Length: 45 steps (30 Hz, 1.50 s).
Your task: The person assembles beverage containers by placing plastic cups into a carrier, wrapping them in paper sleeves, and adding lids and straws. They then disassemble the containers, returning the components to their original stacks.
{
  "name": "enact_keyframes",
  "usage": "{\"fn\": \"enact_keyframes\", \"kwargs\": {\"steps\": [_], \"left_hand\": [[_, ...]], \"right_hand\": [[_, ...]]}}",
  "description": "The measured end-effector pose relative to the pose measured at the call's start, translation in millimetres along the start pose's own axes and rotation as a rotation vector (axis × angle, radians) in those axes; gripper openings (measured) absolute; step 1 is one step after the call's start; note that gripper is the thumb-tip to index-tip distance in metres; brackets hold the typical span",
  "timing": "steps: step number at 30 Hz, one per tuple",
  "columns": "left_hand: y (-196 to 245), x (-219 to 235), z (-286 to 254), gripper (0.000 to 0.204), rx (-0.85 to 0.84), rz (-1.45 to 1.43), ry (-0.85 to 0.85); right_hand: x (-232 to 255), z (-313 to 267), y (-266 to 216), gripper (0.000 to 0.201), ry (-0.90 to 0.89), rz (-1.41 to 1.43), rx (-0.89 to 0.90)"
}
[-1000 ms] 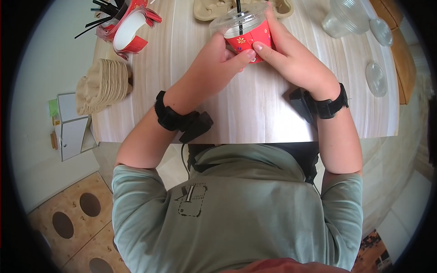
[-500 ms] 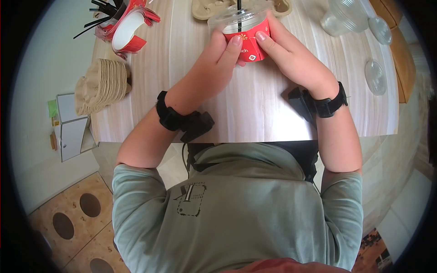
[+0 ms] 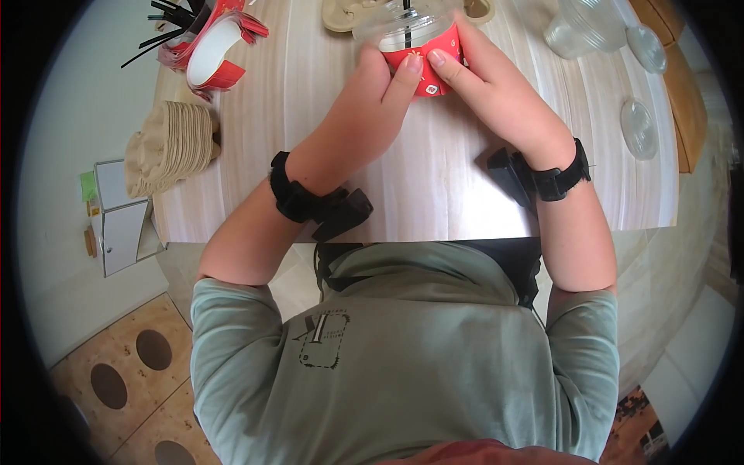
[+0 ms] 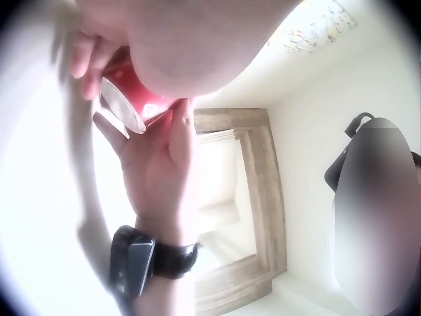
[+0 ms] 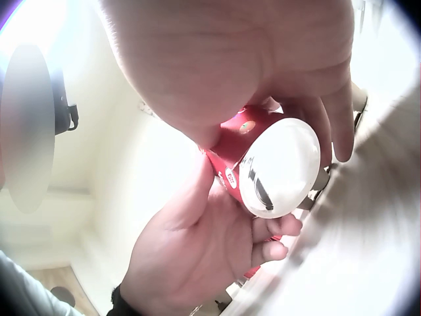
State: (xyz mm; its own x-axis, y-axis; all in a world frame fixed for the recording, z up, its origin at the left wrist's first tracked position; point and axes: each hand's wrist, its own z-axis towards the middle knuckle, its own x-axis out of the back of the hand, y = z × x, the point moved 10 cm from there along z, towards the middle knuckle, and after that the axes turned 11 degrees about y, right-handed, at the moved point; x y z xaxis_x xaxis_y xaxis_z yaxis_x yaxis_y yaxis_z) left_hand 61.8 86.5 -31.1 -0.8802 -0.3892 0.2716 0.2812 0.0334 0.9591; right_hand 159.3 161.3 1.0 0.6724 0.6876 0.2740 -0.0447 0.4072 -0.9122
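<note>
Both hands hold a clear plastic cup (image 3: 372, 35) wrapped in a red printed sleeve (image 3: 428, 84), above the far part of the table. A clear lid covers the cup, and a black straw (image 3: 408, 35) stands up through it. The left hand (image 3: 360, 116) grips the cup's left side, its thumb over the sleeve's front. On the right side the right hand (image 3: 504, 97) curls round the cup, with its thumb close to the left one. In the right wrist view the cup's white bottom (image 5: 283, 168) shows between the hands.
Stacked cardboard cup carriers (image 3: 174, 147) stand at the left; another carrier (image 3: 339, 17) lies behind the cup. Red sleeves (image 3: 217, 58) and black straws (image 3: 167, 15) are at the back left. Clear stacked cups (image 3: 585, 31) and a lid (image 3: 639, 128) lie at the right.
The left thumb has risen from the sleeve's lower front to beside the right thumb. The sleeve's print has shifted under the thumbs, and the cup sits slightly farther from the body.
</note>
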Motion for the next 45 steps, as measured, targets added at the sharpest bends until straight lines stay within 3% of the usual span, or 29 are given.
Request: {"fn": "enact_keyframes", "kwargs": {"steps": [2,5,8,14,17,20,23,26,29,31,33,35,38,41,45], "left_hand": [[2.8,1.6,2.9,0.052,-0.072,0.004,0.026],[8.4,3.1,7.3,0.053,-0.146,-0.254,0.031],[12.5,12.4,8.7,0.066,-0.145,-0.309,0.029],[24.4,18.4,0.9,0.082,-0.192,-0.345,0.026],[14.1,13.9,1.1,0.082,-0.125,-0.344,-0.066],[11.1,16.8,3.2,0.08,-0.177,-0.323,-0.01],[9.5,13.4,2.8,0.079,-0.184,-0.345,-0.05],[8.7,10.4,1.3,0.082,-0.128,-0.307,-0.072],[11.2,13.9,3.2,0.086,-0.224,-0.221,-0.032],[11.0,12.8,1.9,0.088,-0.159,-0.251,-0.059],[9.6,13.3,1.5,0.09,-0.135,-0.263,-0.08],[8.6,14.1,2.2,0.09,-0.154,-0.255,-0.094],[8.8,13.3,2.5,0.091,-0.138,-0.298,-0.085],[11.1,8.2,5.2,0.098,-0.161,-0.52,-0.128],[13.3,9.3,5.1,0.093,-0.135,-0.422,-0.125]], "right_hand": [[5.0,-1.5,3.9,0.071,0.077,0.0,-0.057],[6.1,-2.2,20.5,0.061,0.099,0.191,-0.177],[3.0,-2.8,13.6,0.074,-0.048,0.34,-0.274],[9.0,-3.7,4.3,0.091,0.056,0.385,-0.264],[10.4,-2.0,-1.0,0.095,0.052,0.31,-0.128],[-9.4,-2.4,13.6,0.095,-0.065,0.534,-0.249],[-2.7,0.1,-3.1,0.091,-0.003,0.273,-0.238],[-1.6,2.4,-2.0,0.086,-0.074,0.115,-0.032],[-0.4,3.4,-5.2,0.083,-0.082,0.018,0.184],[-0.3,-3.3,11.0,0.083,-0.157,0.276,-0.101],[-2.1,-6.9,15.8,0.084,-0.179,0.363,-0.187],[-0.8,-4.2,11.1,0.086,-0.148,0.279,-0.073],[-0.4,-3.3,7.1,0.088,-0.126,0.293,-0.098],[2.5,-3.3,3.7,0.09,-0.098,0.227,-0.072],[5.2,-2.3,4.2,0.091,-0.066,0.181,-0.071]]}}
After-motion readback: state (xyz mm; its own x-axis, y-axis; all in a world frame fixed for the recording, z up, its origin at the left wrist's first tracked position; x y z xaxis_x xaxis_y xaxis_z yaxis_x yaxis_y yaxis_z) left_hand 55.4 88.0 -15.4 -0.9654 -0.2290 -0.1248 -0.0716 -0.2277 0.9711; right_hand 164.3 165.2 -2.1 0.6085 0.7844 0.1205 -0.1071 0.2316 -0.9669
